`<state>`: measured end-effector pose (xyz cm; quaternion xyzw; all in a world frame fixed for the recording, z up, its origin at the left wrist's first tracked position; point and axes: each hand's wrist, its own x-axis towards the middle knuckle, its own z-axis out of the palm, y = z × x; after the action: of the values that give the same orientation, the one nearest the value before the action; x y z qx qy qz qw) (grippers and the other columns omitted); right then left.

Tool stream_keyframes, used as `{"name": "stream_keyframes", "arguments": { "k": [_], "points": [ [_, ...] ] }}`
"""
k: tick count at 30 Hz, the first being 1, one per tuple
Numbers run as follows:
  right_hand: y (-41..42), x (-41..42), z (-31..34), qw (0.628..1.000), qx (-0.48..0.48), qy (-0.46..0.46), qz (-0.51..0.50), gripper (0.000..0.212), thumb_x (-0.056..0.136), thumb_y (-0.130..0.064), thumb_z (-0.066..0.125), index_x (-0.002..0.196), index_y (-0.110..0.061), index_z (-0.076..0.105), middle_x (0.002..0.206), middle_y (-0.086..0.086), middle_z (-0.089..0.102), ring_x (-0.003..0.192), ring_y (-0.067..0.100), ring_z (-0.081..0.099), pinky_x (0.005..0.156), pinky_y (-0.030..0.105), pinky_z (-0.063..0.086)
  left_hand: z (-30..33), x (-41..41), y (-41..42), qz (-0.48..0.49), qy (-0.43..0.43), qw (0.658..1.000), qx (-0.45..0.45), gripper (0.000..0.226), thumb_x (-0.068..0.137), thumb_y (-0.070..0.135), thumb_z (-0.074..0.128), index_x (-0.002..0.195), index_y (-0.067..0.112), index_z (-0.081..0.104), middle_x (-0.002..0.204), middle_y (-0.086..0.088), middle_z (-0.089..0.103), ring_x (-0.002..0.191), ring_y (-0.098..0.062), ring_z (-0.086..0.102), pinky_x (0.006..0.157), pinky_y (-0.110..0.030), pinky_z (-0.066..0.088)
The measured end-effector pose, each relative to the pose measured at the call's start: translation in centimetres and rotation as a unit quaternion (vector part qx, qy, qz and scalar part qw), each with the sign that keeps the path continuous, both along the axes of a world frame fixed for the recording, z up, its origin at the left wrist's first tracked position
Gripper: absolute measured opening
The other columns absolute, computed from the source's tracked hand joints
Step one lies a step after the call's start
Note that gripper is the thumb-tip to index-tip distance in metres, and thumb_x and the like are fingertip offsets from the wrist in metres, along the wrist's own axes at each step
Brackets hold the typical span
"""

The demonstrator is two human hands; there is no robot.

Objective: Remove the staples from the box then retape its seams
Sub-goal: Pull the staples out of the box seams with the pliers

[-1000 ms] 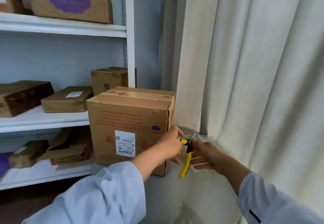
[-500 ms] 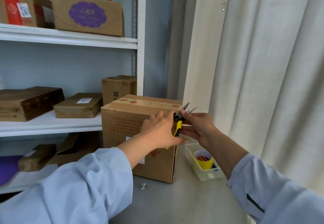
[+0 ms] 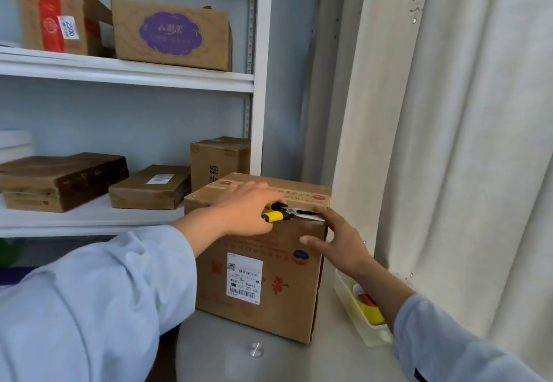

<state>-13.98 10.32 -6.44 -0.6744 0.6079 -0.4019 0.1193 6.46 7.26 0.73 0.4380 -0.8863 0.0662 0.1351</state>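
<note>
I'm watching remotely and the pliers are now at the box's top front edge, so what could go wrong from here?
1. The pliers in the left hand point toward the right hand, which braces the box corner; a slip could jab its fingers.
2. Prying at the top edge might tear the cardboard or the tape strip there.
3. A pulled staple could drop unseen; the tray sits off to the right, behind the right arm.

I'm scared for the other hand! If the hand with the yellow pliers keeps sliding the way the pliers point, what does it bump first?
Probably the right hand. The left hand aims the pliers rightward along the box's top front edge, where the right fingers rest by the tips. Depth is unclear, so contact isn't certain.
</note>
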Motion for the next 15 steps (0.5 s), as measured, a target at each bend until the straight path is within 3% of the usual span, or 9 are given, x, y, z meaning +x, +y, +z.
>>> {"name": "stream_keyframes", "arguments": {
  "k": [5,10,15],
  "points": [
    [-0.5,-1.3,-0.3,1.000,-0.015,-0.018,0.005,0.063,0.081,-0.030,0.075,0.138,-0.027,0.048,0.135,-0.002,0.056,0.124,0.021,0.053,0.105,0.043,0.043,-0.6,-0.2,-2.0,-0.028,-0.004,0.999,0.020,0.053,0.083,0.046,0.065,0.132,0.042,0.046,0.136,0.008,0.047,0.128,-0.017,0.040,0.108,-0.043,0.032],
    [0.5,-2.6,-0.8,0.993,-0.002,-0.114,0.037,0.064,0.079,-0.026,0.077,0.137,-0.029,0.050,0.133,-0.009,0.057,0.121,0.017,0.056,0.100,0.046,0.048,-0.6,-0.3,-2.3,-0.044,0.010,0.998,0.032,0.054,0.084,0.045,0.065,0.134,0.044,0.044,0.122,0.009,0.050,0.116,-0.012,0.043,0.098,-0.037,0.037],
    [1.0,-2.3,-0.7,0.994,0.002,-0.110,0.023,0.065,0.079,-0.027,0.076,0.139,-0.028,0.050,0.132,-0.007,0.059,0.122,0.017,0.056,0.098,0.047,0.050,-0.7,-1.1,-2.5,-0.056,-0.023,0.997,0.042,0.060,0.083,0.056,0.059,0.139,0.045,0.037,0.113,0.011,0.045,0.103,-0.008,0.041,0.083,-0.028,0.032]
  ]
}}
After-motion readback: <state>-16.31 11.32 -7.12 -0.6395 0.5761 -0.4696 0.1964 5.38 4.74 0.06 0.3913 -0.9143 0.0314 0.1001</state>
